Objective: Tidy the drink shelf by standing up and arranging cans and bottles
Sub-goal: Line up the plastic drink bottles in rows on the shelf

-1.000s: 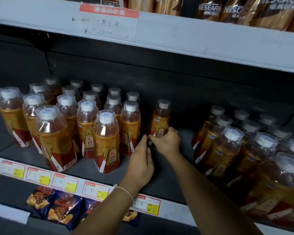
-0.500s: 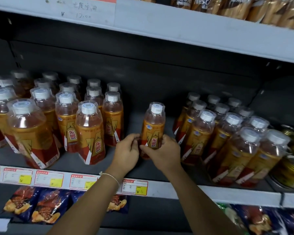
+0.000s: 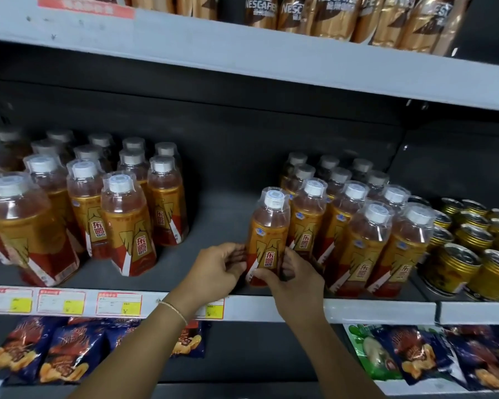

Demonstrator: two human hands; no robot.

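Both hands on one bottle (image 3: 268, 240), upright at the front edge of the shelf (image 3: 219, 223). Left hand (image 3: 218, 269) pinches its lower left side with the fingertips; right hand (image 3: 293, 279) has its grip wrapped round the base. Since a second ago the bottle has come forward and to the right, away from the left group of bottles (image 3: 104, 208), and now stands just beside the right group of bottles (image 3: 357, 226), apparently touching the front one. Probably it is being added as that group's front-left member. It looks nearly placed; let go and check the label faces out. The gold cans (image 3: 470, 246) on the far right are all standing.
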